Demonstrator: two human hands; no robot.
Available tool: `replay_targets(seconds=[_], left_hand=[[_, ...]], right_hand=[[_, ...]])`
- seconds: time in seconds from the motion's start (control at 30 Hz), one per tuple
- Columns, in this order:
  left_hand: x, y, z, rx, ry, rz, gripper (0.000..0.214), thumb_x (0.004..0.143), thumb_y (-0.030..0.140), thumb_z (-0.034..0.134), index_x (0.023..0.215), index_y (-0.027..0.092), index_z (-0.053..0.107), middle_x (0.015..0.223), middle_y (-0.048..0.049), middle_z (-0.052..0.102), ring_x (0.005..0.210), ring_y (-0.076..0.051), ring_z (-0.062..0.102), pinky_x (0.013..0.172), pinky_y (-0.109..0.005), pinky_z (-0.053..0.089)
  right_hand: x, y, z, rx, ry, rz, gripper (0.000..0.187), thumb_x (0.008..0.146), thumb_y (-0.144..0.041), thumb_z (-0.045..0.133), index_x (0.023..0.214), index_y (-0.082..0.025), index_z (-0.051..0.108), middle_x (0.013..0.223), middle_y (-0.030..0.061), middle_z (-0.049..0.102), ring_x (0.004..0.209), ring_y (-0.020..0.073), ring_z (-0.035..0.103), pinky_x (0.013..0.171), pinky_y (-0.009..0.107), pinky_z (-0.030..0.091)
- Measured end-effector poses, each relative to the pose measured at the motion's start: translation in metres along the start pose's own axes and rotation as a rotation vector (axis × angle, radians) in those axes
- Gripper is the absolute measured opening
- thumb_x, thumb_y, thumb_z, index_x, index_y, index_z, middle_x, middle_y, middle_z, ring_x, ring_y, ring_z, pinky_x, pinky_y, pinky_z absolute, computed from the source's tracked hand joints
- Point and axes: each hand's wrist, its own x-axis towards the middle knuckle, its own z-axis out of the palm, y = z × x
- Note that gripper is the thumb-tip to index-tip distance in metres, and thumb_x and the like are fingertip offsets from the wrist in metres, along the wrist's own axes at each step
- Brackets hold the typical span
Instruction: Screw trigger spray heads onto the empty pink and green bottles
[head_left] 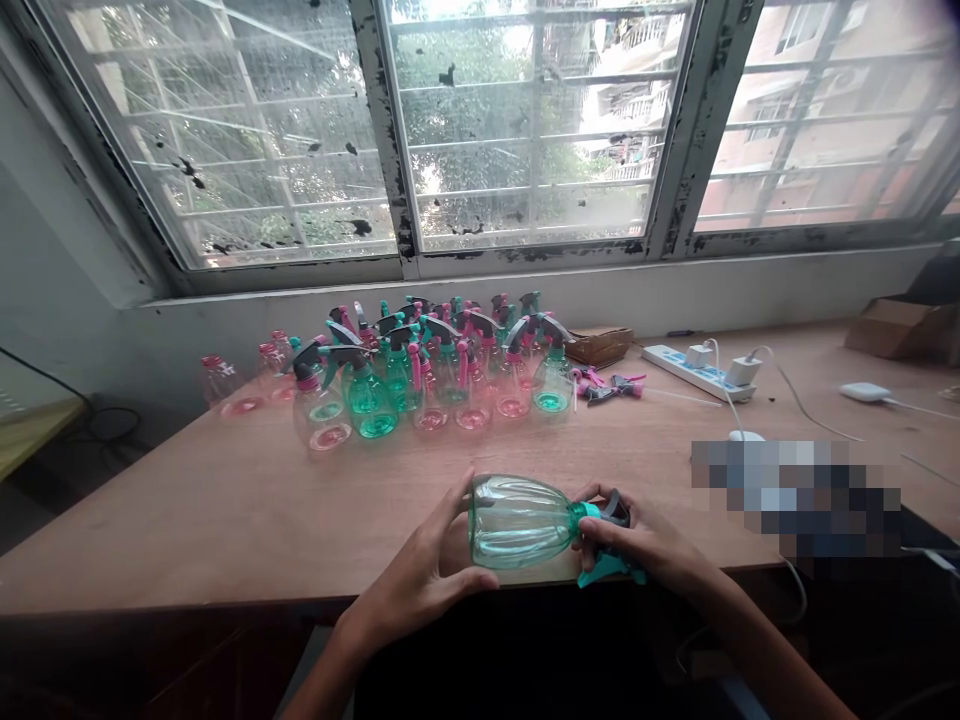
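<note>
A clear green spray bottle [519, 520] lies sideways in the air above the table's near edge, its base to the left. My left hand [431, 560] cups that base, fingers on the far side and thumb below. At the neck, my right hand [637, 535] is closed around the teal and dark grey spray head [607, 570], whose lower part hangs beneath the fingers. Beyond my hands stand several pink and green spray bottles [371, 395] with trigger heads fitted. Loose pink and black spray heads [607, 388] lie to the right of that group.
Several pink bottles without heads [225, 380] stand at the left. A brown cardboard piece [600, 345] lies behind the loose heads. Toward the right are a white power strip [697, 373], plugs, cables and a cardboard box [889, 325]. The window wall [465, 280] bounds the table [225, 510].
</note>
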Motion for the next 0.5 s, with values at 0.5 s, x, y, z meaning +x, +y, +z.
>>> replay_targets(seconds=[0.5], left_hand=[[0.001,-0.004,0.0,-0.063,-0.029,0.008,0.096,0.088,0.024,0.076,0.161,0.037,0.015,0.168,-0.0069,0.027,0.145,-0.034,0.043,0.118,-0.049,0.042]], right_hand=[[-0.001,0.004,-0.003,0.019,-0.012,0.004,0.028,0.091,-0.04,0.075,0.103,-0.018,0.061,0.07,0.0024,0.081,0.067,0.0184,0.074,0.065,0.027,0.052]])
